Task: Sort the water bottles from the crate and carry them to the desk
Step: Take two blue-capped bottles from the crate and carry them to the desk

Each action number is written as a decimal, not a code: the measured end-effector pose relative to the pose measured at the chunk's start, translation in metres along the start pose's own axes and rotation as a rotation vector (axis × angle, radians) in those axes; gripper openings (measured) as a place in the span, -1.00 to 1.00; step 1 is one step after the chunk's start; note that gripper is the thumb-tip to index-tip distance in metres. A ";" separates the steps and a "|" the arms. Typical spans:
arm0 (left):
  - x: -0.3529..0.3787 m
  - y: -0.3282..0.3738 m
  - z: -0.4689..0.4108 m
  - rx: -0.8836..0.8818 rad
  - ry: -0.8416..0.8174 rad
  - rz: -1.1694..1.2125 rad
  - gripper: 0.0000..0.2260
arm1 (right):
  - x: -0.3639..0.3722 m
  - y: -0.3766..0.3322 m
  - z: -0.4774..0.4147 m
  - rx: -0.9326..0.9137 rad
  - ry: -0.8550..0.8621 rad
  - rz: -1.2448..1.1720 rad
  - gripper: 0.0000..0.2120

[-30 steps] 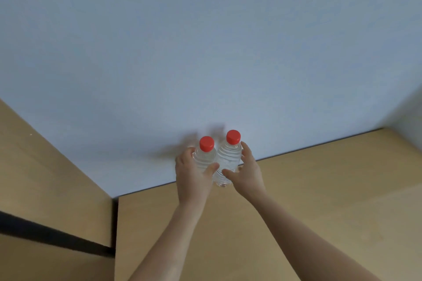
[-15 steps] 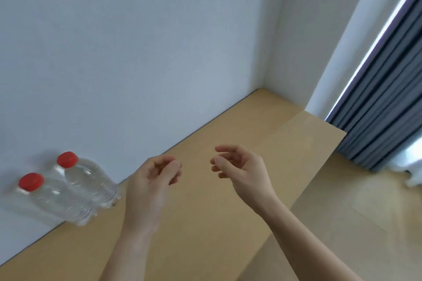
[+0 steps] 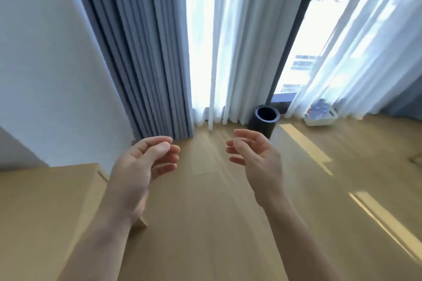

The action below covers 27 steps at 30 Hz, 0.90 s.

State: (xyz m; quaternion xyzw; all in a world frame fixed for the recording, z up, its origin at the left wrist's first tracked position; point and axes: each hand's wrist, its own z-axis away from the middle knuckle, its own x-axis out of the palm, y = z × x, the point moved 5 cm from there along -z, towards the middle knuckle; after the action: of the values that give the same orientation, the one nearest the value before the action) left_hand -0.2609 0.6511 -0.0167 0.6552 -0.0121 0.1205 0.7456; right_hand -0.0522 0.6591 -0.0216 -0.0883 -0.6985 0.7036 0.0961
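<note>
While both hover over floor (image 3: pixel 205 223), L hand (image 3: pixel 141 162) & R hand (image 3: pixel 258 162) hold nothing, fingers loosely curled, slightly spread; crate (image 3: pixel 319 122) by curtain (image 3: pixel 228 52).

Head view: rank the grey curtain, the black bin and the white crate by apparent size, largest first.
1. grey curtain, by far the largest.
2. black bin and white crate: they look about alike in this blurred view, so I leave them unranked.

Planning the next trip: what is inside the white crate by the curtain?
Inside the white crate, blurred blue shapes and a red spot show, probably bottle tops. Its wall hides everything lower, and blur prevents a count.
</note>
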 end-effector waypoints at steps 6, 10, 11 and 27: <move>0.134 -0.035 -0.085 -0.140 -0.366 -0.082 -0.88 | -0.104 0.027 -0.055 0.117 0.395 -0.008 -0.85; 0.195 -0.048 -0.153 -0.198 -0.496 -0.083 -0.89 | -0.134 0.035 -0.119 0.137 0.573 -0.059 -0.85; 0.207 -0.047 -0.176 -0.203 -0.516 -0.075 -0.89 | -0.137 0.034 -0.139 0.126 0.605 -0.071 -0.85; 0.456 -0.045 -0.382 -0.217 -0.928 -0.255 -0.87 | -0.238 0.034 -0.366 0.106 0.986 -0.202 -0.83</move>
State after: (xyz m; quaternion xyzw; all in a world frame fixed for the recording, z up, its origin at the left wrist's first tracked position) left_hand 0.1366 1.0954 -0.0342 0.5545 -0.2754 -0.2783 0.7344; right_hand 0.2721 0.9511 -0.0615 -0.3372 -0.5383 0.5999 0.4866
